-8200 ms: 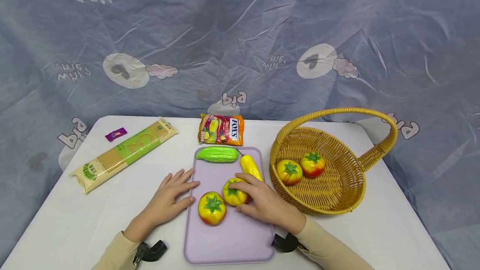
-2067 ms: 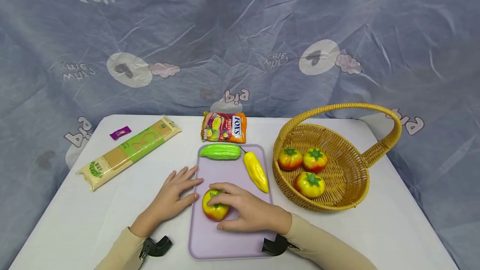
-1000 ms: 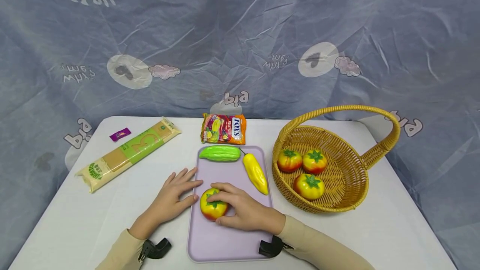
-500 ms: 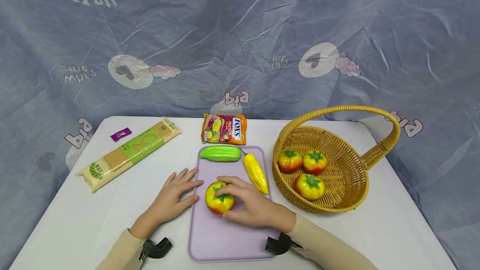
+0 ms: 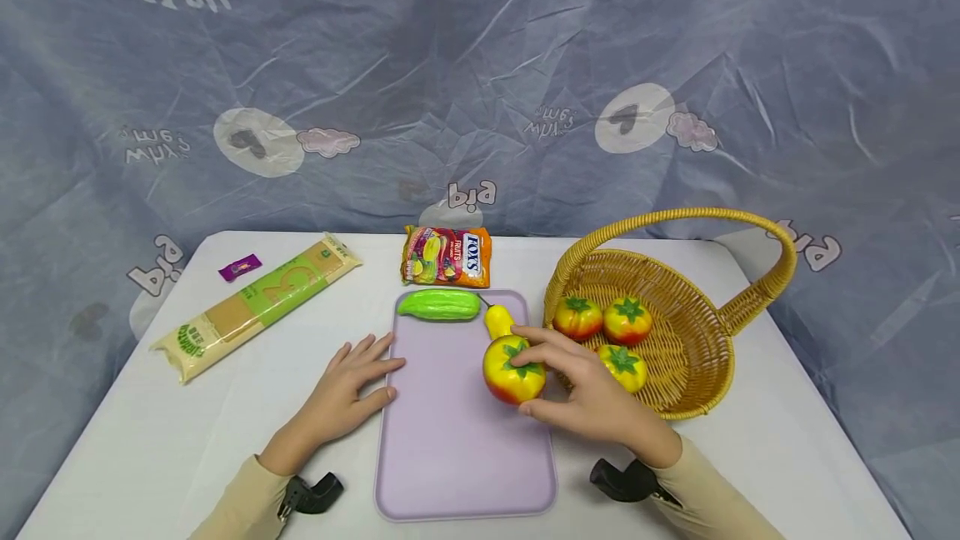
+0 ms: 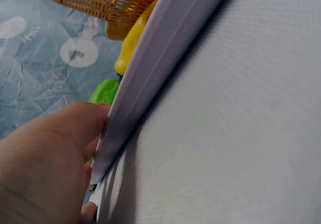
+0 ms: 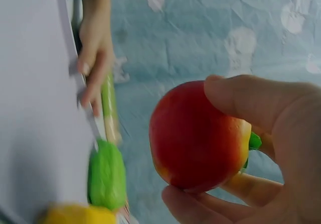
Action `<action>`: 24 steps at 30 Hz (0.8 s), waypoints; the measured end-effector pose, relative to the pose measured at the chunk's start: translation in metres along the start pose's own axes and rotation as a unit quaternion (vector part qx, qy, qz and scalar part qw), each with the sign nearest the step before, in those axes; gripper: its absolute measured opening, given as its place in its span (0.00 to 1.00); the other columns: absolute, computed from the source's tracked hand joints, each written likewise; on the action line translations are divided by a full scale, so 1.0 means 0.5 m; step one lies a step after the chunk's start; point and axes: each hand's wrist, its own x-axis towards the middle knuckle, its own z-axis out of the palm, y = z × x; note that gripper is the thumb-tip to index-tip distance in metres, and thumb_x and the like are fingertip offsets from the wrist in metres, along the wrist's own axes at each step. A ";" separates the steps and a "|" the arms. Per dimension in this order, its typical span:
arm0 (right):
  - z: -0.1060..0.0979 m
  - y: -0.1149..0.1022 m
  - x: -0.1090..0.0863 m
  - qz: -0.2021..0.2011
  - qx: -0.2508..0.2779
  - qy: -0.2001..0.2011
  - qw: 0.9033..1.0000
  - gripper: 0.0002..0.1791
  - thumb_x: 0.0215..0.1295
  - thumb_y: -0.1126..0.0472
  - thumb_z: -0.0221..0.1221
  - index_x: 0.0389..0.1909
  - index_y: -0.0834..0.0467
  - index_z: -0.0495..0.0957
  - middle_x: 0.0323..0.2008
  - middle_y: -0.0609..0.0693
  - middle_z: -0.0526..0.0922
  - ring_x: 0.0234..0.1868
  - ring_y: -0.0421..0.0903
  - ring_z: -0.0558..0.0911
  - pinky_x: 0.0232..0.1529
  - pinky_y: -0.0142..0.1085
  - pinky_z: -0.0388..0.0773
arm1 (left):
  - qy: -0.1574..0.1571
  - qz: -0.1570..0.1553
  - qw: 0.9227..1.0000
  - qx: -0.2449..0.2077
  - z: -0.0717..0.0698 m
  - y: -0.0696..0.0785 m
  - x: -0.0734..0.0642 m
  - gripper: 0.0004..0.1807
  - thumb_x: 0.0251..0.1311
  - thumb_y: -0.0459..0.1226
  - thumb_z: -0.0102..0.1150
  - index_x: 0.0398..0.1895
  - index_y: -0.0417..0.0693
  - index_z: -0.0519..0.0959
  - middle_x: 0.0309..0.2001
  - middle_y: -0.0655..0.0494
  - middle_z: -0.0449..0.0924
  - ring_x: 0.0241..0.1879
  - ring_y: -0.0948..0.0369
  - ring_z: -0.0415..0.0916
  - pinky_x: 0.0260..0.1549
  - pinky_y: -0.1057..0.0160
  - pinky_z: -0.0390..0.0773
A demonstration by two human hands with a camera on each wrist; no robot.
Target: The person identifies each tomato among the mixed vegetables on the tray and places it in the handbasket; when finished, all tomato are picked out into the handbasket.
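My right hand grips a red-and-yellow toy tomato with a green leafy top, held up over the right side of the lilac tray. In the right wrist view, thumb and fingers curl round the tomato, its red underside showing. My left hand rests at the tray's left edge with fingers spread; the left wrist view shows the thumb against the rim. On the tray lie a green ridged toy vegetable and a yellow toy pepper, partly hidden behind the held tomato and hand.
Three similar tomatoes sit in a wicker basket with a tall handle, right of the tray. A candy bag lies behind the tray. Left on the white table are a long noodle packet and a small purple wrapper.
A third tomato has come into the basket since the oldest frame. The right hand has lifted the last tray tomato and carried it right, toward the basket. The left hand stays almost still.
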 end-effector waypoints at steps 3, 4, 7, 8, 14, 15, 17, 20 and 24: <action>-0.035 0.007 -0.022 0.013 -0.002 0.010 1.000 0.27 0.48 0.64 0.78 0.50 0.46 0.81 0.66 0.54 0.78 0.68 0.46 0.77 0.66 0.24 0.71 | 0.003 0.002 1.000 0.001 -0.001 0.000 0.000 0.22 0.64 0.46 0.65 0.61 0.55 0.83 0.75 0.44 0.68 0.74 0.34 0.62 0.71 0.26 0.51; -0.046 0.009 -0.029 0.018 -0.003 0.012 1.000 0.28 0.48 0.64 0.78 0.50 0.45 0.81 0.66 0.54 0.78 0.68 0.43 0.76 0.67 0.23 0.70 | 0.005 0.003 1.000 0.002 -0.002 0.000 0.000 0.22 0.64 0.46 0.65 0.60 0.55 0.83 0.75 0.44 0.68 0.74 0.34 0.62 0.70 0.26 0.51; -0.079 0.017 -0.053 0.034 0.000 0.023 0.999 0.29 0.47 0.66 0.78 0.51 0.45 0.81 0.65 0.57 0.79 0.68 0.34 0.74 0.59 0.22 0.75 | 0.010 0.007 1.000 0.002 -0.001 0.001 -0.001 0.21 0.64 0.46 0.65 0.60 0.55 0.83 0.74 0.43 0.69 0.73 0.33 0.62 0.69 0.25 0.51; -0.089 0.020 -0.061 0.040 -0.005 0.030 0.999 0.30 0.46 0.66 0.79 0.50 0.45 0.81 0.64 0.57 0.80 0.67 0.31 0.74 0.57 0.23 0.77 | 0.010 0.007 1.000 0.002 -0.001 0.001 -0.001 0.22 0.63 0.46 0.65 0.60 0.55 0.83 0.74 0.43 0.69 0.73 0.33 0.62 0.69 0.25 0.51; -0.136 0.042 -0.098 0.061 -0.013 0.077 0.995 0.30 0.44 0.73 0.77 0.51 0.52 0.82 0.65 0.49 0.80 0.64 0.24 0.73 0.49 0.21 0.80 | -0.003 -0.005 1.000 -0.001 -0.004 0.001 0.000 0.23 0.62 0.46 0.66 0.61 0.55 0.83 0.75 0.45 0.67 0.75 0.35 0.61 0.72 0.26 0.49; -0.143 0.046 -0.103 0.063 -0.008 0.082 0.995 0.30 0.44 0.75 0.76 0.51 0.54 0.81 0.66 0.46 0.79 0.65 0.25 0.73 0.50 0.20 0.80 | -0.005 -0.006 1.000 -0.003 -0.004 0.002 0.000 0.23 0.62 0.46 0.66 0.61 0.54 0.83 0.75 0.45 0.67 0.75 0.35 0.61 0.72 0.27 0.49; -0.154 0.054 -0.113 0.067 0.004 0.090 0.994 0.31 0.44 0.78 0.74 0.51 0.56 0.81 0.67 0.43 0.78 0.65 0.25 0.74 0.51 0.18 0.79 | -0.007 -0.008 1.000 -0.004 -0.005 0.002 0.000 0.23 0.62 0.46 0.66 0.61 0.54 0.83 0.75 0.45 0.67 0.75 0.35 0.61 0.72 0.27 0.49; -0.169 0.067 -0.128 0.074 0.024 0.097 0.992 0.31 0.45 0.81 0.72 0.52 0.60 0.79 0.68 0.41 0.76 0.65 0.26 0.74 0.53 0.18 0.78 | -0.008 -0.010 1.000 -0.005 -0.005 0.003 0.000 0.23 0.62 0.46 0.66 0.61 0.55 0.83 0.75 0.46 0.67 0.75 0.35 0.60 0.72 0.27 0.48; -0.186 0.087 -0.146 0.089 0.038 0.110 0.989 0.31 0.46 0.84 0.69 0.53 0.65 0.77 0.69 0.41 0.75 0.63 0.26 0.76 0.53 0.18 0.78 | -0.004 -0.007 1.000 -0.003 -0.003 0.004 0.000 0.22 0.63 0.46 0.66 0.61 0.55 0.83 0.75 0.45 0.67 0.75 0.35 0.61 0.72 0.27 0.49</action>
